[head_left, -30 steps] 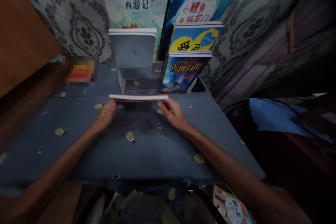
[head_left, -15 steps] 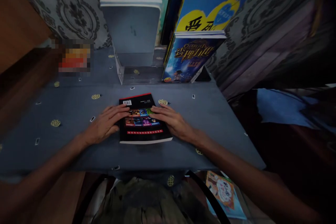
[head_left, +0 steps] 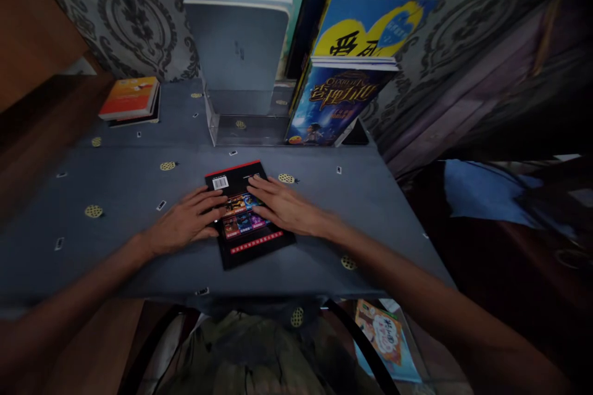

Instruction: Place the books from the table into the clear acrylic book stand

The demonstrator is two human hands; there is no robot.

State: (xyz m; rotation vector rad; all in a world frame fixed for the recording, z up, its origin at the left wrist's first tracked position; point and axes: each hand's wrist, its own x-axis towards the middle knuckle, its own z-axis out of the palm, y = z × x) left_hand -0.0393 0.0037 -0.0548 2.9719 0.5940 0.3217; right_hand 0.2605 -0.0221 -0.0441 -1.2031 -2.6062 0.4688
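A black book (head_left: 241, 239) with a red strip along its far edge lies flat, back cover up, turned at a slight angle on the grey patterned tablecloth (head_left: 139, 191). Its cover shows a barcode and rows of small coloured pictures. My left hand (head_left: 183, 221) rests at the book's left edge, its straight fingers touching the cover. Lying across the right half of the cover, my right hand (head_left: 287, 207) has its fingers stretched out and hides some of the pictures. Neither hand is wrapped round the book.
Behind the book stands a clear bookend (head_left: 250, 131) with a grey-covered book (head_left: 236, 49). Several upright books, one blue with gold lettering (head_left: 333, 102), stand to its right. An orange book (head_left: 130, 97) lies on a dark one at the back left. A picture book (head_left: 384, 339) shows below the table.
The black book has turned counter-clockwise, its near edge closer to me. My right hand has slid left and further over the cover. A blurred-out patch at the left now shows the orange book.
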